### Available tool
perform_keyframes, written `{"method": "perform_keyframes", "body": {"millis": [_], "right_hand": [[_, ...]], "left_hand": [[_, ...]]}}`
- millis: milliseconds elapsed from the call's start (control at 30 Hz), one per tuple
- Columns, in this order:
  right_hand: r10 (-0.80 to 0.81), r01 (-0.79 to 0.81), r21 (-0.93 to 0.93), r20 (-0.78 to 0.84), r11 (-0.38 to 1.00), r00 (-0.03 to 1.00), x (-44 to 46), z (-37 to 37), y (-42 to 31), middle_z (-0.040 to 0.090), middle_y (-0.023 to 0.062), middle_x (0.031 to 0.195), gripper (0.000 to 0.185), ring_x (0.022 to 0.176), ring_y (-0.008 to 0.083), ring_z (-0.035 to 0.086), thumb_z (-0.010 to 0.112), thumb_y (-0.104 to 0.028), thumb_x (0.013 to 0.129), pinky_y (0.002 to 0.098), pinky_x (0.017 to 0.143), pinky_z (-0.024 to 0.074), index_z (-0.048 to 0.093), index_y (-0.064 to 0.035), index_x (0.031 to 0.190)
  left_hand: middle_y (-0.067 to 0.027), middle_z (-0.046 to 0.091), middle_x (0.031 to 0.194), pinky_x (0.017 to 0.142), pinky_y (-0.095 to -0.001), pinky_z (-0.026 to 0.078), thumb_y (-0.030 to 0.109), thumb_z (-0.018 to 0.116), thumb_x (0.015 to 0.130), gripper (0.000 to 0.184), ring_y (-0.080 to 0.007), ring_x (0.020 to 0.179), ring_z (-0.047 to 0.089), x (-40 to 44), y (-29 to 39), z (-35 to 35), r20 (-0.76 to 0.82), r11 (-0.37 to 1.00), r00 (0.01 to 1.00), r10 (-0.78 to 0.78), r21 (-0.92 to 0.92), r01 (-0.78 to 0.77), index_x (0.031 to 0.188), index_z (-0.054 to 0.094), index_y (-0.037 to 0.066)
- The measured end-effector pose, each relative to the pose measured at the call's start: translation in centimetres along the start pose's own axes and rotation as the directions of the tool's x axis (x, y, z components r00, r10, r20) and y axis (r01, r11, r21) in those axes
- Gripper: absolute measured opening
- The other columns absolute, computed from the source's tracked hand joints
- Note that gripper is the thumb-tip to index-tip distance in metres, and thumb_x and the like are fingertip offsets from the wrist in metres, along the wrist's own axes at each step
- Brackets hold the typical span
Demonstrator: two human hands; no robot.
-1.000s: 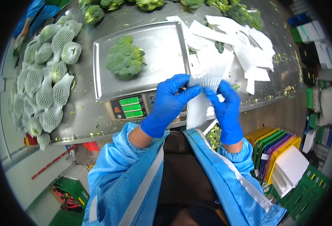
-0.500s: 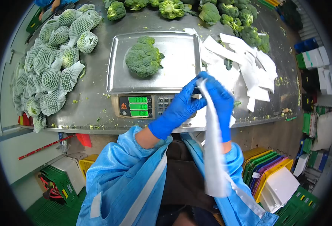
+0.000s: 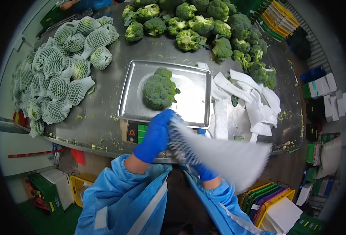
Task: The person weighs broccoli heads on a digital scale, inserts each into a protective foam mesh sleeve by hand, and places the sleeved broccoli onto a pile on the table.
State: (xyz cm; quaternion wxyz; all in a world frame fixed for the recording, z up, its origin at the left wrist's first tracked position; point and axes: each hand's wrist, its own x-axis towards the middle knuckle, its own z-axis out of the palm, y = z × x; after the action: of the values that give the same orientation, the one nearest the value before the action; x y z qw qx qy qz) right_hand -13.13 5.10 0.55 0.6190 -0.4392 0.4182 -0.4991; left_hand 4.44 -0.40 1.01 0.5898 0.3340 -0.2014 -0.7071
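My left hand (image 3: 156, 136), in a blue glove, grips the edge of a white foam net sleeve (image 3: 227, 154) in front of the scale. The sleeve is spread wide and blurred as it flares to the right. Most of my right hand (image 3: 206, 173) is hidden behind the sleeve; only part near the wrist and a blue bit above the net show, so its fingers cannot be made out. One head of broccoli (image 3: 159, 89) lies on the steel pan of the weighing scale (image 3: 128, 92), just beyond my left hand. The green scale display (image 3: 142, 131) is partly covered.
Netted broccoli heads (image 3: 57, 62) are piled on the left of the metal table (image 3: 106, 92). Bare broccoli heads (image 3: 188, 39) lie along the back. More white net sleeves (image 3: 255, 105) rest right of the scale. Coloured crates (image 3: 273, 201) stand below at the right.
The sleeve, narrow and hanging between both hands before, is now spread wide and swung to the right. My left hand has moved left and nearer the broccoli; my right hand has dropped behind the net.
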Motion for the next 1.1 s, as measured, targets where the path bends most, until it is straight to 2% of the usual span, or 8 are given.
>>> {"method": "perform_keyframes", "body": {"millis": [100,233,367,533,633,900,967,1100], "right_hand": [[0.383,-0.449,0.405,0.237,0.796,0.893,-0.6,1.2,-0.6,0.052,0.0118,0.121,0.047,0.107,0.0224,0.053,0.053,-0.02,0.088,0.0333,0.095,0.0397,0.042,0.0011,0.128],[0.402,-0.589,0.462,0.444,0.663,0.801,3.2,2.2,-3.5,0.06,0.0093,0.11,0.041,0.097,0.0189,0.059,0.059,-0.026,0.086,0.0309,0.086,0.0472,0.052,0.0012,0.117],[0.513,-0.609,0.451,0.329,0.652,0.793,5.1,1.6,-3.3,0.061,0.0125,0.108,0.038,0.098,0.0197,0.06,0.054,-0.023,0.089,0.0318,0.087,0.0475,0.052,0.0028,0.118],[0.333,-0.212,-0.554,0.127,0.805,0.934,9.5,3.3,-4.7,0.06,0.0101,0.114,0.046,0.099,0.012,0.056,0.065,-0.013,0.079,0.0242,0.084,0.0452,0.052,-0.0059,0.123],[-0.319,0.268,-0.405,-0.061,0.874,0.946,13.6,4.5,-2.0,0.061,0.006,0.105,0.056,0.091,0.0077,0.053,0.067,-0.009,0.076,0.0229,0.077,0.0439,0.048,-0.0128,0.129],[-0.174,0.153,-0.314,-0.039,0.937,0.984,12.2,6.8,-0.6,0.061,0.009,0.098,0.034,0.085,0.0201,0.061,0.063,-0.003,0.074,0.0289,0.076,0.0479,0.057,-0.0034,0.107],[-0.234,0.246,-0.334,0.076,0.91,0.969,9.2,6.8,-3.0,0.061,0.0082,0.095,0.029,0.084,0.016,0.059,0.061,-0.005,0.077,0.028,0.075,0.0478,0.058,-0.0011,0.105],[-0.371,0.43,-0.094,0.361,0.898,0.856,6.9,6.6,-4.6,0.062,0.0088,0.091,0.027,0.084,0.014,0.058,0.061,-0.011,0.08,0.0277,0.075,0.0477,0.058,-0.0012,0.106]], "left_hand": [[-0.0154,0.061,0.101,0.086,-0.0399,0.049,0.029,0.049,0.092,0.029,-0.026,0.094,0.06,0.6,3.0,-3.1,0.06,0.83,0.927,-0.371,-0.426,0.36,0.103,0.057,0.003],[-0.0146,0.06,0.108,0.084,-0.0313,0.05,0.02,0.052,0.089,0.032,-0.0219,0.097,0.06,-6.5,8.1,5.5,-0.171,0.774,0.927,-0.334,0.511,0.373,0.113,0.055,-0.002],[-0.0094,0.062,0.1,0.081,-0.0315,0.048,0.013,0.059,0.082,0.031,-0.0165,0.092,0.059,-5.6,3.6,-3.7,0.225,0.743,0.8,-0.556,0.567,0.357,0.109,0.057,-0.003],[-0.0088,0.064,0.091,0.076,-0.0272,0.048,-0.002,0.061,0.074,0.028,-0.0142,0.087,0.059,1.0,6.8,-9.3,-0.17,0.617,0.979,0.112,0.784,0.066,0.102,0.059,-0.001],[-0.01,0.063,0.097,0.076,-0.0268,0.048,-0.002,0.058,0.075,0.03,-0.0135,0.088,0.059,4.6,7.2,-7.8,-0.017,0.431,0.855,0.518,0.868,-0.244,0.105,0.058,0.002],[-0.0051,0.062,0.073,0.06,-0.0237,0.047,0.016,0.047,0.089,0.022,-0.0109,0.063,0.057,8.4,4.7,-11.9,-0.209,0.968,0.95,0.231,0.145,-0.204,0.085,0.062,0.001],[-0.011,0.064,0.081,0.065,-0.0269,0.05,0.012,0.046,0.088,0.021,-0.0149,0.069,0.06,3.1,8.4,-6.2,-0.021,0.634,0.844,0.535,0.67,-0.386,0.088,0.061,-0.002],[-0.017,0.062,0.096,0.07,-0.0355,0.052,0.023,0.036,0.092,0.035,-0.0219,0.08,0.062,1.1,8.1,-5.3,-0.121,0.811,0.851,0.511,0.394,-0.432,0.105,0.056,-0.003]]}}
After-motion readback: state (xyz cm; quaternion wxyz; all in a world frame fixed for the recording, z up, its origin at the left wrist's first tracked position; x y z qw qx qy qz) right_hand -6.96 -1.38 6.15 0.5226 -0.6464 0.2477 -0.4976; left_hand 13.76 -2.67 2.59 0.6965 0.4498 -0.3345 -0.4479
